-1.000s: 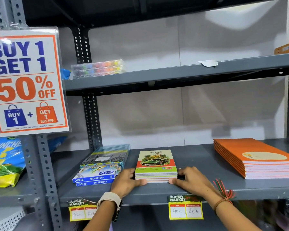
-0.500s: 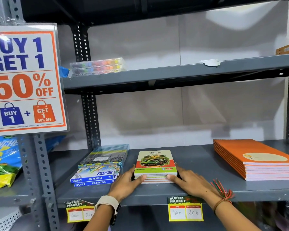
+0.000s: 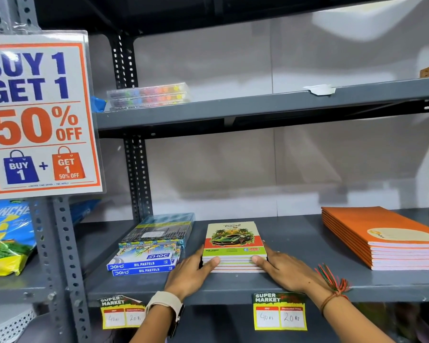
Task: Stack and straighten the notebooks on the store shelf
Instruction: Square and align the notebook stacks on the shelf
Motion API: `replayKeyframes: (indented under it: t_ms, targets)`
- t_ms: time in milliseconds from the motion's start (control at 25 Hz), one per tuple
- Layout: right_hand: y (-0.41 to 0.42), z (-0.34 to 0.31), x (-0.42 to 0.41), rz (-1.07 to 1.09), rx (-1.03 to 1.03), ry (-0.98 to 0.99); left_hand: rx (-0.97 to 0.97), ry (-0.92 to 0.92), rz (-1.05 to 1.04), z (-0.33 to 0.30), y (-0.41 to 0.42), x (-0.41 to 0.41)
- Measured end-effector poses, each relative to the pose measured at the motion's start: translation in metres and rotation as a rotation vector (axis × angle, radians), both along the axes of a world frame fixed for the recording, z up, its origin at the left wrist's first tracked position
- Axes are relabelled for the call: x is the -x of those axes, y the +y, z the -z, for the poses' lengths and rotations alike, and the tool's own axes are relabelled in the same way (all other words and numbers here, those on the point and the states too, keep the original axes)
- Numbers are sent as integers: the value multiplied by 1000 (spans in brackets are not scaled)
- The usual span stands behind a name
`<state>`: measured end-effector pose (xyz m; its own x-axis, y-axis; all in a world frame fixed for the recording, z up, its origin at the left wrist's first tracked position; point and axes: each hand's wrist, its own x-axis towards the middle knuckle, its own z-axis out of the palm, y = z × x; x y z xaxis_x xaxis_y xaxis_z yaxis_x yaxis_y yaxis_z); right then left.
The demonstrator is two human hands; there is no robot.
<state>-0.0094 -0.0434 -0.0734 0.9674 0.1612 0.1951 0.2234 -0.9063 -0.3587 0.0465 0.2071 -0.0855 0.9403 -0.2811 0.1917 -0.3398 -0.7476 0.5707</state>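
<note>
Both hands have slid a little further back along the notebook stack (image 3: 233, 238) than a second ago. The left hand (image 3: 191, 273) lies flat against its left side and the right hand (image 3: 287, 271) against its right side, with fingers straight and thumbs pressing the front edge. The notebook stack lies near the front of the grey shelf (image 3: 295, 243), between the oil pastel boxes (image 3: 144, 264) and the orange notebooks (image 3: 382, 231).

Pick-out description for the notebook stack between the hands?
On the lower grey shelf, front centre, between the blue oil pastel boxes and the orange notebooks, sits a small notebook stack pressed between left hand and right hand. Only its cover shows a green car.
</note>
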Motion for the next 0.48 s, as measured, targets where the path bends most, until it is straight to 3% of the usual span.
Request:
replayKeyframes:
  t_ms: [480]
  targets:
    - [-5, 2, -8, -23, -84, 100, 63, 5, -1, 1, -2, 1]
